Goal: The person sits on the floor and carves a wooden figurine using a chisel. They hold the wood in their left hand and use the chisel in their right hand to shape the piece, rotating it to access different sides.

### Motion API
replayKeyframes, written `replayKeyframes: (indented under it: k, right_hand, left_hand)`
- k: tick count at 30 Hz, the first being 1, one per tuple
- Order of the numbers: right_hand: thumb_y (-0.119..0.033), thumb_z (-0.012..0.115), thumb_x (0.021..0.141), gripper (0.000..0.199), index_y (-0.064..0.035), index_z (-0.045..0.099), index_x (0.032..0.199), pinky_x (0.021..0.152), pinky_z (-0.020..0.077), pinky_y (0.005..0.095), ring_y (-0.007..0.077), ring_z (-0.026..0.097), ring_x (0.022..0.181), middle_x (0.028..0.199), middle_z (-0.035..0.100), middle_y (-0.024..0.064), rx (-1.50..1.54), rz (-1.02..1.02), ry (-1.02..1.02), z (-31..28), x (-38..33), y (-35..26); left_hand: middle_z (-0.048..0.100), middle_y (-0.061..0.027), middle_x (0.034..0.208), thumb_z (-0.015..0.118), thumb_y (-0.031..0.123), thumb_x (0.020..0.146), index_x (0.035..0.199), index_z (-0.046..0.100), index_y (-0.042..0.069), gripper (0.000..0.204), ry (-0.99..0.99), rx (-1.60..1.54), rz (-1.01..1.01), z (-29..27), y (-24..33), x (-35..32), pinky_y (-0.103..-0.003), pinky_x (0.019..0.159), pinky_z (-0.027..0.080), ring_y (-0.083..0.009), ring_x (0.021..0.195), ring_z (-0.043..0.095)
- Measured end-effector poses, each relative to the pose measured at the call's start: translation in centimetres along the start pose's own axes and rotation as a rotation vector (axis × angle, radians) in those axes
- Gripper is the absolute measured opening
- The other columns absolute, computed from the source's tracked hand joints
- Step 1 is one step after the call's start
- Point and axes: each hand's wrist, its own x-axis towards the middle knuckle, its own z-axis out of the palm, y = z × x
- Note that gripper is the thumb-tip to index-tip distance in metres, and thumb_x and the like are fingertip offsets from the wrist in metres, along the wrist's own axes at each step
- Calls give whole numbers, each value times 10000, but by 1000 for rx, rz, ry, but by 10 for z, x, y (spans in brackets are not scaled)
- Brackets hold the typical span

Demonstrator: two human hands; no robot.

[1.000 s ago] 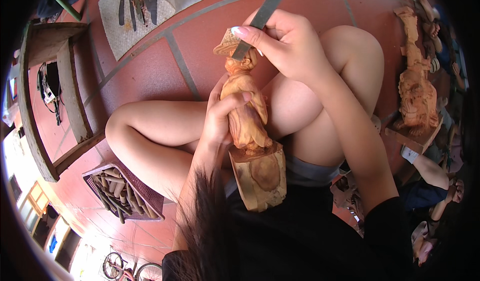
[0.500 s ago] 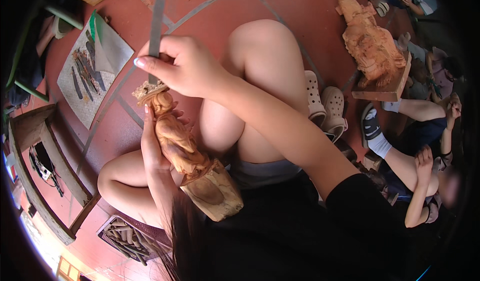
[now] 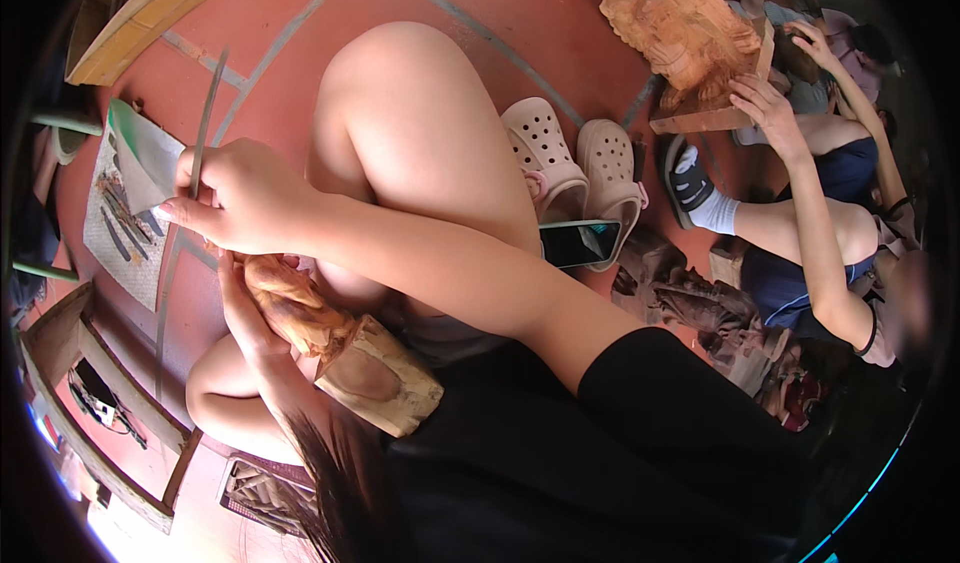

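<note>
A long, thin, flat metal bar-like tool point(image 3: 207, 113) stands up from my right hand point(image 3: 250, 195), whose fingers are closed round it. Its lower end is hidden behind that hand, above the top of the carving. The carved wooden figurine point(image 3: 300, 308) leans across my lap, orange-brown, with an uncarved pale block point(image 3: 385, 383) as its base toward me. My left hand point(image 3: 248, 313) grips the figurine along its left side. The figurine's head is mostly covered by my right hand and forearm.
A mat with several carving tools point(image 3: 125, 223) lies at left, above a wooden frame point(image 3: 110, 393). A basket of tools point(image 3: 265, 493) sits at lower left. Clogs point(image 3: 545, 148) and a phone point(image 3: 580, 243) are right of my knee. A co-worker's hand point(image 3: 765, 103) touches a larger carving's base point(image 3: 705, 120).
The view has shifted, so my hands and the figurine appear farther left. My right hand now covers the figurine's head. A co-worker's hand has come onto the larger carving's base.
</note>
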Motion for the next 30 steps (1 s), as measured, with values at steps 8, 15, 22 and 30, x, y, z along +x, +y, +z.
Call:
replayKeyframes:
  k: [8, 15, 22, 30]
  right_hand:
    - [-69, 722, 877, 129, 8, 696, 777, 443, 409, 183, 25, 543, 510, 643, 633, 3, 277, 0, -135, -35, -4, -20]
    - [13, 701, 840, 70, 42, 686, 778, 447, 412, 260, 125, 568, 493, 595, 612, 67, -57, -326, -191, -33, -12, -19]
    - [20, 661, 861, 67, 53, 695, 814, 453, 422, 275, 158, 578, 497, 611, 627, 88, -105, -261, -229, -34, -6, -8]
    - [27, 660, 855, 59, 73, 688, 831, 472, 466, 291, 198, 616, 530, 653, 645, 124, -200, -277, -272, -36, -3, -6]
  left_hand:
    - [636, -157, 837, 339, 476, 1033, 1081, 551, 0, 524, 81, -82, -2, -3, -1, -11, -392, 643, 570, -263, 706, 650]
    - [643, -186, 961, 337, 455, 1032, 1199, 530, -34, 552, 117, 25, 108, -3, 5, -9, -390, 743, 580, -264, 812, 668]
    - [633, -208, 1035, 337, 461, 1030, 1255, 493, -54, 583, 131, -16, 52, -4, 4, -2, -369, 743, 570, -280, 847, 659]
    - [619, -187, 1040, 320, 486, 1031, 1266, 489, -25, 587, 110, 26, -4, 1, 15, -2, -362, 735, 559, -263, 885, 642]
